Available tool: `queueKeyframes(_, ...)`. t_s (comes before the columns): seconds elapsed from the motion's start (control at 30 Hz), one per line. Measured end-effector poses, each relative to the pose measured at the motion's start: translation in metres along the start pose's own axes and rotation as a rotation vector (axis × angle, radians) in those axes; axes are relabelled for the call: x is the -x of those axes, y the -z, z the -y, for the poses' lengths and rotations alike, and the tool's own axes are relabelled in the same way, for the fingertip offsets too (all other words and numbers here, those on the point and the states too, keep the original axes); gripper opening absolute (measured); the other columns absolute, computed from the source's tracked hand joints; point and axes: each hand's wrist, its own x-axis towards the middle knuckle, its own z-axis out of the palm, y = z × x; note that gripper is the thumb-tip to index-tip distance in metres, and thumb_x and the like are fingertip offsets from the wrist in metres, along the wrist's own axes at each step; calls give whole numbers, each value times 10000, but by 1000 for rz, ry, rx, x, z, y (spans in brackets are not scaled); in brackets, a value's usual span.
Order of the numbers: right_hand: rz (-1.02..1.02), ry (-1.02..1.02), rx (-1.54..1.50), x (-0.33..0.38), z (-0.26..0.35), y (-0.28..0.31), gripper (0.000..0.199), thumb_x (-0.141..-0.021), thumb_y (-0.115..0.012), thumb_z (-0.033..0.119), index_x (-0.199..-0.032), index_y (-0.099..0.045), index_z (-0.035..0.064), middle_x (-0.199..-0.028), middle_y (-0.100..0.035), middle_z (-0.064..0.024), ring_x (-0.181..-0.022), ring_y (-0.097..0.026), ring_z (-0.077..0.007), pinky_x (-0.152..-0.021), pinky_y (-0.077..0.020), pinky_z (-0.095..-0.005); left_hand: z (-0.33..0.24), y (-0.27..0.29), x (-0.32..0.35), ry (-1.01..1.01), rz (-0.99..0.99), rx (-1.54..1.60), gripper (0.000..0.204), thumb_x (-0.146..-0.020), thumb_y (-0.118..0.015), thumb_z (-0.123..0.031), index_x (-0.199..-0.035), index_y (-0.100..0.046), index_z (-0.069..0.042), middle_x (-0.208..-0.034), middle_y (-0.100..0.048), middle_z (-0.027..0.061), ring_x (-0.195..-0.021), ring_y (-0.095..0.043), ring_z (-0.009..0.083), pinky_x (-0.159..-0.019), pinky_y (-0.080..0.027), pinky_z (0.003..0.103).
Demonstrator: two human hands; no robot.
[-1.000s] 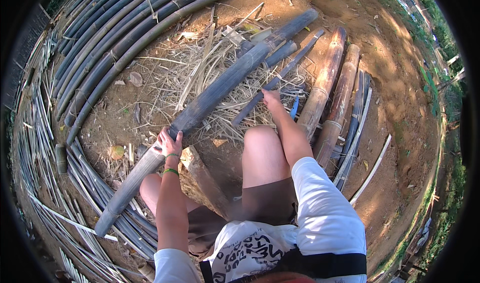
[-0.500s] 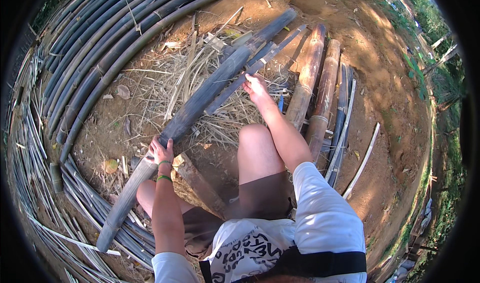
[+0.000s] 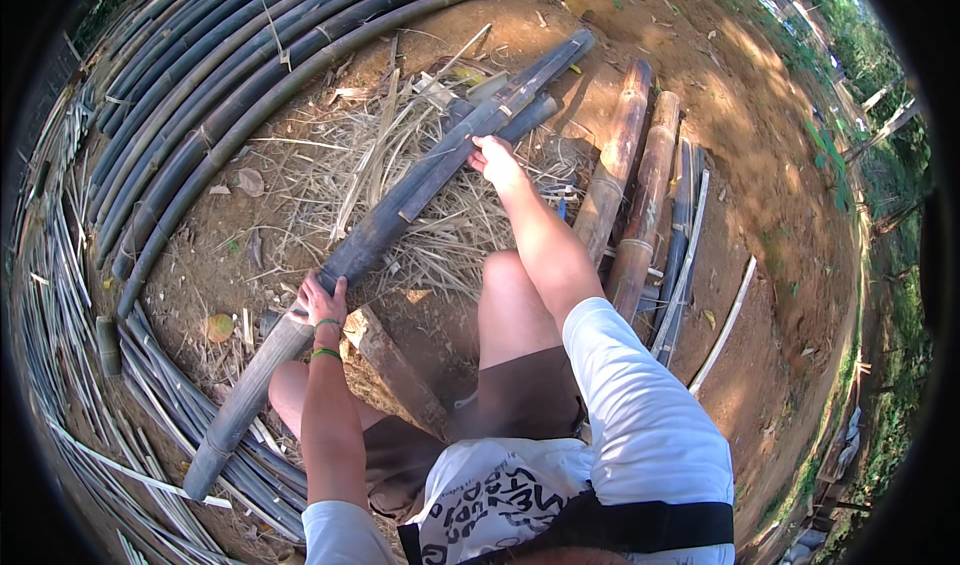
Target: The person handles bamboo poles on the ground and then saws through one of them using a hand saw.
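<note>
Both hands on the long dark bamboo pole (image 3: 390, 230). My left hand (image 3: 322, 300) is wrapped round its near, thicker stretch just ahead of my left knee; my right hand (image 3: 497, 157) is out at arm's length, fingers closed on a split strip (image 3: 470, 150) lying along the pole's upper side. Hands well apart, each clamped. Change over the last second: right hand has moved further up the pole, away from me, and the pole's far end now lies more across the straw litter (image 3: 400, 165), angled up past my right hand. Left grip hasn't shifted. Reads to me like I'm working the split forward along the length, with the far part not yet opened. Thick brown bamboo culms (image 3: 630, 175) lie just right of my right forearm; a stack of long curved dark poles (image 3: 200, 115) arcs round beyond and left of my left hand; thin slats (image 3: 150, 435) pile below it.
</note>
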Motion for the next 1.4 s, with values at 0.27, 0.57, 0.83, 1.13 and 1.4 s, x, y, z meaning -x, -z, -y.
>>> queueKeyframes(0.27, -92, 6, 8, -25, -18, -4, 170, -938, -572, 66, -1102, -570, 108, -1022, -671, -41, -810, -611, -187, -754, -539, -394, -4, 2, 4, -10, 15, 26, 635, -812, -674, -527, -1331, -456, -233, -1433, -452, 1, -1414, -296, 245, -1056, 2, 766)
queueKeyframes(0.57, -96, 38, 32, -25, -22, -1, 461, -946, -517, 55, -1363, -351, 160, -1145, -623, -66, -777, -574, -192, -759, -539, -422, -8, 10, 7, 31, 52, 17, 627, -839, -655, -527, -1358, -439, -251, -1436, -452, 0, -1419, -294, 264, -1092, 3, 742)
queueKeyframes(0.83, -39, 27, 127, -29, -19, -1, 618, -942, -530, 58, -1479, -243, 163, -1242, -557, -88, -1003, -548, -263, -814, -536, -455, -11, 10, 6, 35, 39, -8, 624, -846, -640, -543, -1363, -436, -259, -1450, -445, 3, -1430, -287, 278, -1100, 4, 736)
queueKeyframes(1.13, -77, 28, 136, -35, -27, -14, 617, -915, -620, 61, -1424, -280, 134, -1209, -522, -139, -944, -535, -269, -752, -579, -438, -11, 11, 5, 57, 52, -15, 625, -838, -647, -539, -1358, -444, -258, -1441, -447, 4, -1425, -294, 272, -1100, 4, 738)
queueKeyframes(1.4, -121, 88, 157, -58, -32, -6, 315, -896, -652, 62, -1151, -470, 94, -999, -615, -110, -765, -630, -235, -660, -581, -406, -14, 11, 3, 54, 36, -49, 654, -822, -636, -570, -1360, -447, -249, -1420, -466, -4, -1422, -307, 248, -1096, 0, 743)
